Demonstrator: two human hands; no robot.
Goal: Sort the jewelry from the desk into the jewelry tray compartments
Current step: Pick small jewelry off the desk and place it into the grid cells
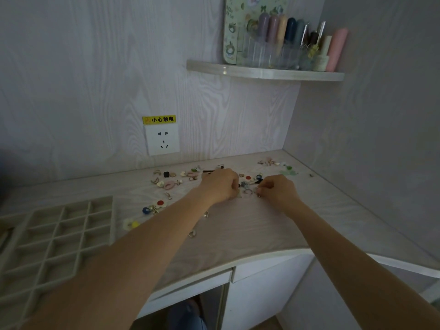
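Tray (57, 236) first, nearest at about eight o'clock: a pale grid of compartments on the table (238, 225), and every compartment that shows looks bare, though its near-left part runs out of view. By that judgement the sorting has barely begun, if at all.

Just beyond the tray's right edge lie the closest loose pieces: a white flower with a yellow centre (131, 224), then a blue bead piece (145, 210) and a white flower with a red centre (160, 203) toward ten o'clock from it. A small metal ring (192, 233) sits under the left forearm's line.

Farther out, near the table's middle, both hands work over one cluster of jewelry (248, 186). The left hand (220, 185) has its fingers curled tight, tips down among the pieces; the right hand (277, 190) mirrors it, fingers narrowed to a pinch at its left edge. Each seems to hold something small and pale, but the pieces are too small and dim to name, and I cannot tell whether they are lifted or only touched.

Beyond the hands, at eleven o'clock, a wider scatter (171, 179) of pink, black and gold pieces spreads toward the wall; at one o'clock a smaller group with green bits (281, 165) lies near the corner.

Left to do, as I judge it: nearly everything, each piece carried back to the tray at the near left.
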